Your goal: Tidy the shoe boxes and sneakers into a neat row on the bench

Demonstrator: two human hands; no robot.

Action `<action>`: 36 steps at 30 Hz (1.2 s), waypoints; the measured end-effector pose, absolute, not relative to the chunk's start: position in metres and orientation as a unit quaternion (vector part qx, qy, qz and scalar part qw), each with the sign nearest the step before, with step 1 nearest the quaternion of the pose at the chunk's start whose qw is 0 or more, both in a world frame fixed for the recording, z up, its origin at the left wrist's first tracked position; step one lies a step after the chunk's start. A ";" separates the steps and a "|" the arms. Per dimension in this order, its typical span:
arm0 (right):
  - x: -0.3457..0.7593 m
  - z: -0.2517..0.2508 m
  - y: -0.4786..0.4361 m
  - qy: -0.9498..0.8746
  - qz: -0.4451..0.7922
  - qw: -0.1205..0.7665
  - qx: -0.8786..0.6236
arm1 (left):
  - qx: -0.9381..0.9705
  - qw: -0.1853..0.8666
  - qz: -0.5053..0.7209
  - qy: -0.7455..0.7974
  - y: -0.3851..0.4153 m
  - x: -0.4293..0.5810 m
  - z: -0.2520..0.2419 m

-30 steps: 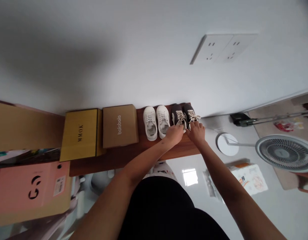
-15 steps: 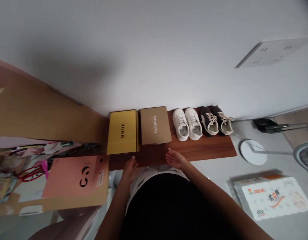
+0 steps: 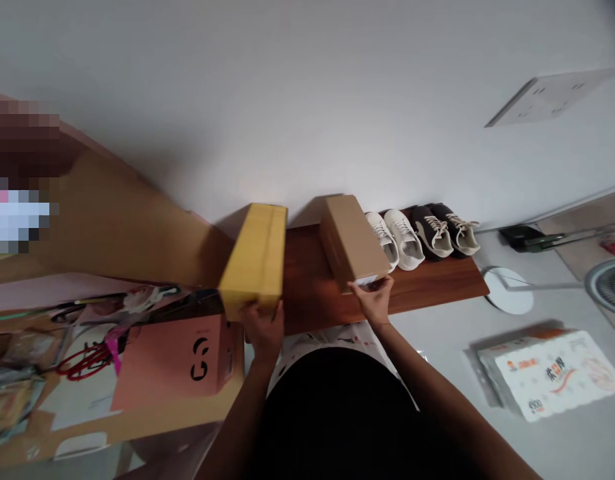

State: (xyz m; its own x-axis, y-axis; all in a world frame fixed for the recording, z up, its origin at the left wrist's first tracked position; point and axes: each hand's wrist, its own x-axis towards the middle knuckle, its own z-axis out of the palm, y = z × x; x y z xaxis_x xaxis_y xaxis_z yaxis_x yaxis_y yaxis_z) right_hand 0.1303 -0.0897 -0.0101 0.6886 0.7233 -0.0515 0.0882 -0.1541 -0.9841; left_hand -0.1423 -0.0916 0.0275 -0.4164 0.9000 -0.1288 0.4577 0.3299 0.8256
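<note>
A yellow shoebox (image 3: 254,257) is tipped up on its edge, and my left hand (image 3: 264,327) grips its near end. My right hand (image 3: 374,298) holds the near end of a brown cardboard shoebox (image 3: 354,237), which is also tilted, its narrow side facing up. Both boxes are over the reddish-brown wooden board (image 3: 440,290), with a gap between them. Just right of the brown box stand white sneakers (image 3: 404,240), one partly hidden by it. Dark sneakers with cream laces (image 3: 432,232) sit beyond these.
To the left, a pink box (image 3: 162,363) and red-handled scissors (image 3: 87,360) lie on a cluttered surface beside a large cardboard panel (image 3: 132,220). A tissue pack (image 3: 562,373) and a fan's round base (image 3: 508,291) are at the right. The wall (image 3: 307,100) rises behind the board.
Both hands have reached forward and taken hold of the shoeboxes. The two boxes, flat and side by side before, are now tilted up and apart. The sneakers appear unmoved on the board.
</note>
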 end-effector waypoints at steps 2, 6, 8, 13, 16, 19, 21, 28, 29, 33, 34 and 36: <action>0.128 -0.010 -0.092 -0.435 0.231 0.505 -0.709 | 0.558 0.283 0.263 0.735 -0.095 -0.138 0.021; 0.120 -0.021 -0.085 -0.627 0.180 0.285 -0.703 | 0.735 0.233 0.028 0.637 -0.091 -0.133 -0.004; 0.115 -0.029 -0.084 -0.664 0.152 0.190 -0.707 | 0.774 0.218 -0.035 0.593 -0.092 -0.133 -0.017; 0.113 -0.042 -0.089 -0.691 0.135 0.079 -0.705 | 0.804 0.212 -0.080 0.550 -0.095 -0.136 -0.035; 0.115 -0.044 -0.083 -0.712 0.171 0.067 -0.678 | 0.806 0.214 -0.078 0.547 -0.092 -0.137 -0.035; 0.115 -0.042 -0.076 -0.713 0.195 0.069 -0.670 | 0.802 0.212 -0.087 0.551 -0.093 -0.137 -0.031; 0.113 -0.040 -0.074 -0.709 0.206 0.074 -0.670 | 0.797 0.201 -0.095 0.561 -0.098 -0.135 -0.027; 0.131 -0.022 -0.104 -0.706 0.286 0.181 -0.621 | 0.738 0.260 -0.106 0.613 -0.107 -0.114 0.003; 0.145 -0.018 -0.111 -0.692 0.285 0.214 -0.628 | 0.731 0.297 -0.094 0.608 -0.104 -0.104 0.009; 0.230 -0.003 -0.119 -0.571 0.230 0.235 -0.752 | 0.732 0.419 0.022 0.537 -0.083 -0.012 0.030; 0.253 -0.001 -0.112 -0.539 0.220 0.210 -0.785 | 0.739 0.430 0.046 0.516 -0.076 0.023 0.033; 0.290 0.001 -0.088 -0.498 0.233 0.149 -0.822 | 0.761 0.420 0.070 0.490 -0.058 0.098 0.035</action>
